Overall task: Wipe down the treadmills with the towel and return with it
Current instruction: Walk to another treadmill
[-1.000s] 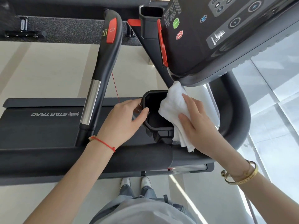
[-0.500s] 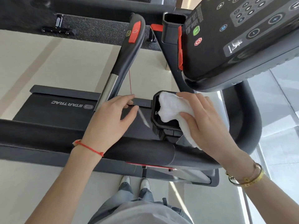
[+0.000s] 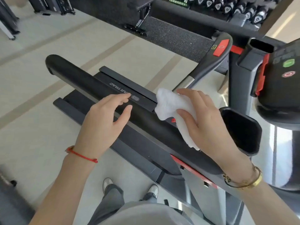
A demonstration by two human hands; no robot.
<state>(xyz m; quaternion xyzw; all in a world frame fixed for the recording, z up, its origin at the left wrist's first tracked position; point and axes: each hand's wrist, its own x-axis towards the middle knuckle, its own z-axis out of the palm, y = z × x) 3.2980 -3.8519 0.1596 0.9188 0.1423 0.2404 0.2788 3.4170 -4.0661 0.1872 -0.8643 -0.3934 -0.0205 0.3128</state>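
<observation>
Head | right hand (image 3: 209,127) grips towel (image 3: 170,103) | left hand (image 3: 103,125) loose, fingers relaxed | cup holder (image 3: 240,132) dark inside

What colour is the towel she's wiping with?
White, plain with no pattern. The towel, gripped in the right hand, shows clearly in the head view.

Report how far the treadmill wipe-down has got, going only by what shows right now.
Done: cannot tell; no surface shows a visible wiped mark.
In hand: the right hand grips the white towel over the long black side handrail, beside the cup holder. The left hand hovers open above the same rail.
Left: the rest of that rail, the console, then carrying the towel back.
</observation>
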